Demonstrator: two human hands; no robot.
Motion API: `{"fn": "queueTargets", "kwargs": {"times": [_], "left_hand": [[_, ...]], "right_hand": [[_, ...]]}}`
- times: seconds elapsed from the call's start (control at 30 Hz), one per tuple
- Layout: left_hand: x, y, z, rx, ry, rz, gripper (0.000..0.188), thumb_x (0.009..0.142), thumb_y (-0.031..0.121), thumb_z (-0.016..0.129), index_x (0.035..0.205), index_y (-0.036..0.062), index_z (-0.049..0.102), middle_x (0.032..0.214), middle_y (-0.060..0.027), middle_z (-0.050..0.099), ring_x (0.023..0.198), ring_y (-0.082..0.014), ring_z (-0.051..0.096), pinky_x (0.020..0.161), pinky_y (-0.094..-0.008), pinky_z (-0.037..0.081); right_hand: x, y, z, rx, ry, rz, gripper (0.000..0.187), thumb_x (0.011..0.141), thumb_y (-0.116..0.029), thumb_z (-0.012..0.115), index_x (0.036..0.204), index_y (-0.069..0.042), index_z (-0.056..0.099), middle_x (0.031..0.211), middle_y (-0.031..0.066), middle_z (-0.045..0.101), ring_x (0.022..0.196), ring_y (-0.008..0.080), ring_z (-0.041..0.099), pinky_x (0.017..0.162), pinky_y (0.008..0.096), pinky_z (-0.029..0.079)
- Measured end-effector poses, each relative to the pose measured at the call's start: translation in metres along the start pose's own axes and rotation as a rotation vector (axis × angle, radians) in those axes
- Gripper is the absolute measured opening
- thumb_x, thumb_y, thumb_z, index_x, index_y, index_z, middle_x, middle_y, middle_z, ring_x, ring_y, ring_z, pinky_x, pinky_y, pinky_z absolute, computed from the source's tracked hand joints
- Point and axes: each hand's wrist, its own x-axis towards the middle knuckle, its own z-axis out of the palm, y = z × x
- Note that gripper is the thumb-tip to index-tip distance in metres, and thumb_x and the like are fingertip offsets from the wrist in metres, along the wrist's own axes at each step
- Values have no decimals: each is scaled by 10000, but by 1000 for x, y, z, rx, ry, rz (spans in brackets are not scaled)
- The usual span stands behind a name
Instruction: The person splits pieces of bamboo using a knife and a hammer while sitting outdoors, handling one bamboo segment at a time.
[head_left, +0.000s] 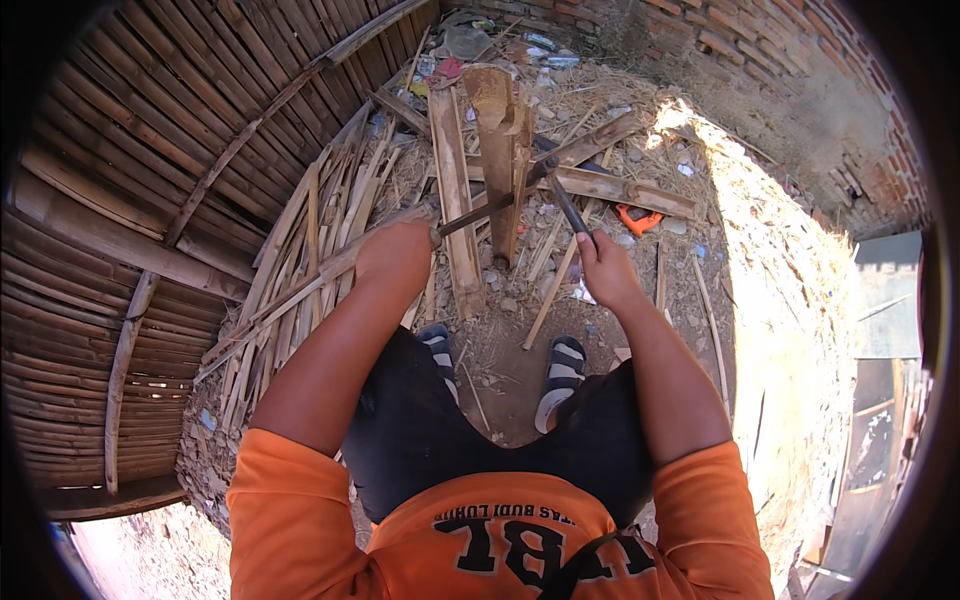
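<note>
My left hand (393, 256) is closed around the end of a long dark-bladed knife (470, 217), its handle hidden in my fist. The blade points up and to the right, crossing a thick upright piece of split bamboo (493, 130). My right hand (606, 268) grips the dark handle of a hammer (568, 205). The hammer's head meets the far end of the blade, just right of the bamboo; whether they touch I cannot tell. Left of the upright piece leans a flatter split bamboo length (455, 190), partly behind the blade.
A heap of bamboo strips (320, 220) lies along the slatted wall (140, 130) on the left. Bamboo lengths (625, 190) and an orange-and-black object (638, 219) lie on the right. My sandalled feet (565, 370) stand close by. Litter and a brick wall (770, 40) are beyond.
</note>
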Motion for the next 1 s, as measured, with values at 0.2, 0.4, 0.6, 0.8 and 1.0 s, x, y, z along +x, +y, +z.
{"fn": "queueTargets", "kwargs": {"times": [0.2, 0.4, 0.6, 0.8, 1.0], "left_hand": [[2, -3, 10, 34, -54, -47, 260, 945, 71, 573, 1185, 63, 673, 1130, -197, 737, 1069, -356, 719, 879, -458, 590], [7, -8, 22, 18, -52, -24, 246, 917, 54, 586, 1154, 34, 646, 1085, -221, 723, 1029, -391, 714, 866, -485, 578], [8, -12, 24, 5, -48, -10, 249, 923, 63, 581, 1159, 31, 654, 1093, -228, 720, 1032, -397, 709, 877, -487, 576], [18, -6, 22, 13, -72, -23, 259, 921, 57, 588, 1170, 36, 659, 1125, -222, 719, 1052, -389, 706, 887, -488, 574], [34, -1, 27, 13, -78, -35, 269, 941, 80, 597, 1195, 72, 683, 1191, -174, 720, 1105, -349, 702, 908, -455, 577]], "right_hand": [[0, -31, -25, 388, 202, -41, 447, 1066, -452, 494, 983, -16, 551, 697, 190, 617, 610, 377, 623, 634, 465, 481], [-3, -7, 5, -38, -36, 12, 438, 1064, -440, 467, 1034, -18, 579, 852, 282, 685, 850, 503, 660, 764, 553, 499], [-4, -44, -24, 220, 231, -53, 390, 1063, -404, 508, 1015, -20, 556, 837, 260, 685, 817, 482, 668, 677, 517, 490], [3, 8, 10, -84, -50, 63, 467, 1054, -455, 478, 1069, -4, 597, 896, 299, 690, 873, 510, 667, 795, 550, 507], [26, -26, -25, 235, 235, 22, 494, 1069, -450, 495, 952, 17, 602, 773, 193, 645, 735, 328, 648, 686, 452, 481]]}}
